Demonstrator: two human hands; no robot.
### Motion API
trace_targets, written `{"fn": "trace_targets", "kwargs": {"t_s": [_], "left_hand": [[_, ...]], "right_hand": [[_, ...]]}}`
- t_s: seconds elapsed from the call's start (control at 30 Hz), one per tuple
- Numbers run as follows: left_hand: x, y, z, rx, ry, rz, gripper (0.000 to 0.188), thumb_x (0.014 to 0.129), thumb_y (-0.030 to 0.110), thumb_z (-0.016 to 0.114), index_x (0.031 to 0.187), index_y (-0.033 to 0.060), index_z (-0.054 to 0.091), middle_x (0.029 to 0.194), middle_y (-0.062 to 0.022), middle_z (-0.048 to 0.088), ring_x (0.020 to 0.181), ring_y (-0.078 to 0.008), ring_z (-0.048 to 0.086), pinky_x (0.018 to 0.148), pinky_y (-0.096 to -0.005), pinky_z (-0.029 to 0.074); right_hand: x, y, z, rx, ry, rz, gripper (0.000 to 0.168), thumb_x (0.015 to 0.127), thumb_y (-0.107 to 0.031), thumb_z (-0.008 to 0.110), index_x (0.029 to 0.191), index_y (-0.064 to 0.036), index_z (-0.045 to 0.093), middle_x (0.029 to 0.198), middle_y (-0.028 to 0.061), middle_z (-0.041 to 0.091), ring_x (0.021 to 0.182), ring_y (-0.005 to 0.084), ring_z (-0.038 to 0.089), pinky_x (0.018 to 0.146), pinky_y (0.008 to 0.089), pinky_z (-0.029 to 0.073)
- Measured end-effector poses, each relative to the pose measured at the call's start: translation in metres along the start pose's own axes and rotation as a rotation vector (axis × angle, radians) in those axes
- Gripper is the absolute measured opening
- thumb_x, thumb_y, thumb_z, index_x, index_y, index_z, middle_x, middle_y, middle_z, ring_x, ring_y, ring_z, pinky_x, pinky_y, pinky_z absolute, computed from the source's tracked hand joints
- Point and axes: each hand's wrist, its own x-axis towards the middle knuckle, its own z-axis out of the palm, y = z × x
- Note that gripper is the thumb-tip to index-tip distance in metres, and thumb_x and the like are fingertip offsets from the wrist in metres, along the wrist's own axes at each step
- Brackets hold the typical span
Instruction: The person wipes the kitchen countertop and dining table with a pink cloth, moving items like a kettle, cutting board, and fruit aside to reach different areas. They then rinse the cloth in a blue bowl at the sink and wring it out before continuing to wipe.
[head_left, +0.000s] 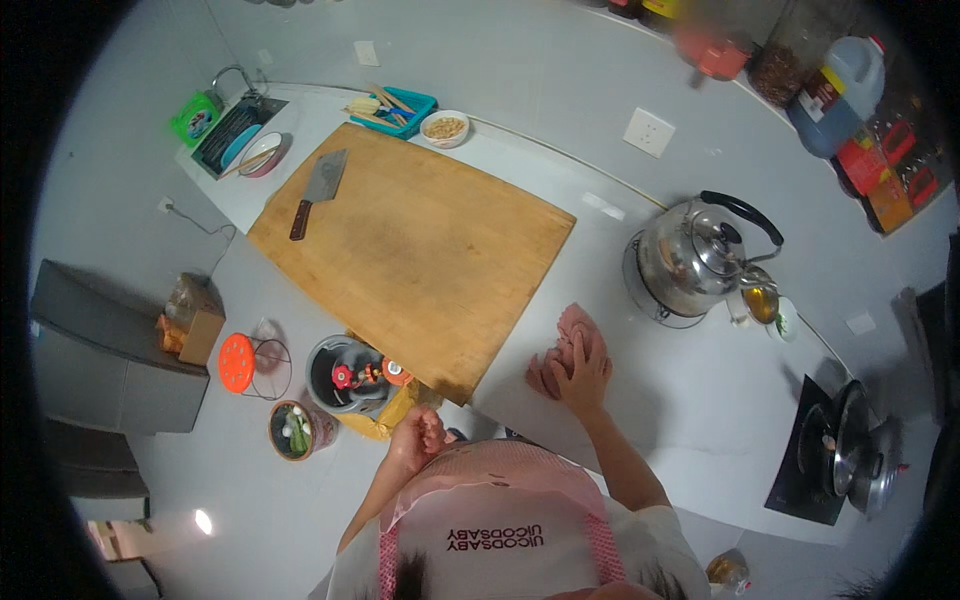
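My right hand (583, 379) presses down on a crumpled pink cloth (581, 330) on the white countertop (510, 397), right of a big wooden cutting board (427, 247). The fingers spread over the cloth and hide part of it. Curled in front of my body, my left hand (417, 439) hangs near the counter's front edge, and nothing shows in it. A cleaver (324, 180) with a dark wooden handle lies on the board's far left part. The board's front corner juts over the counter edge.
A steel kettle (694, 259) stands on a wire ring at the right, beside a cup of yellow liquid (761, 304). Behind the board are a teal basket (412, 101) and a bowl of nuts or beans (445, 129). Below it stands a gas cylinder (352, 375); pans (851, 439) sit far right.
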Motion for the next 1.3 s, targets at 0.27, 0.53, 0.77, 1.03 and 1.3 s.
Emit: {"fn": "trace_targets", "kwargs": {"t_s": [0.27, 0.53, 0.77, 1.03, 1.3], "left_hand": [[-0.004, 0.005, 0.017, -0.106, 0.107, 0.044, 0.029, 0.087, 0.026, 0.046, 0.064, 0.0102, 0.047, 0.053, -0.0008, 0.041, 0.043, -0.0095, 0.03, 0.037, -0.0209, 0.022], [-0.037, -0.021, 0.003, -0.308, 0.211, 0.147, 0.032, 0.09, 0.03, 0.045, 0.066, 0.0092, 0.049, 0.054, -0.0026, 0.042, 0.045, -0.0109, 0.032, 0.037, -0.0218, 0.023], [-0.055, -0.056, 0.003, -0.36, 0.26, 0.159, 0.033, 0.091, 0.03, 0.044, 0.067, 0.008, 0.05, 0.057, -0.0022, 0.044, 0.047, -0.0116, 0.033, 0.039, -0.0223, 0.024], [-0.07, -0.067, -0.008, -0.305, 0.244, 0.147, 0.035, 0.092, 0.03, 0.043, 0.067, 0.0076, 0.053, 0.057, -0.0032, 0.048, 0.042, -0.013, 0.035, 0.038, -0.0242, 0.024], [-0.139, -0.082, -0.107, -0.521, 0.143, 0.285, 0.036, 0.091, 0.029, 0.045, 0.064, 0.0067, 0.052, 0.054, -0.0021, 0.045, 0.043, -0.0113, 0.034, 0.039, -0.0232, 0.023]], "right_hand": [[0.089, 0.026, 0.049, -0.138, 0.251, -0.158, 0.063, 0.081, -0.036, 0.06, 0.133, -0.005, 0.042, 0.137, 0.0194, 0.041, 0.127, 0.0357, 0.037, 0.103, 0.0473, 0.03], [0.216, 0.007, 0.039, -0.292, -0.137, -0.115, 0.054, 0.086, -0.035, 0.054, 0.13, -0.005, 0.043, 0.135, 0.0158, 0.042, 0.13, 0.0309, 0.035, 0.105, 0.0388, 0.032], [0.191, 0.014, 0.07, -0.073, 0.088, -0.136, 0.049, 0.094, -0.032, 0.04, 0.136, -0.006, 0.037, 0.141, 0.0099, 0.038, 0.131, 0.0262, 0.033, 0.105, 0.0409, 0.029], [0.082, -0.011, 0.054, 0.045, -0.065, -0.452, 0.047, 0.091, -0.029, 0.043, 0.13, -0.002, 0.043, 0.138, 0.0157, 0.041, 0.129, 0.0316, 0.036, 0.105, 0.043, 0.029], [-0.075, -0.074, 0.053, 0.179, -0.085, -0.727, 0.035, 0.087, -0.017, 0.046, 0.116, -0.001, 0.057, 0.116, 0.0161, 0.059, 0.106, 0.0345, 0.056, 0.092, 0.0414, 0.045]]}}
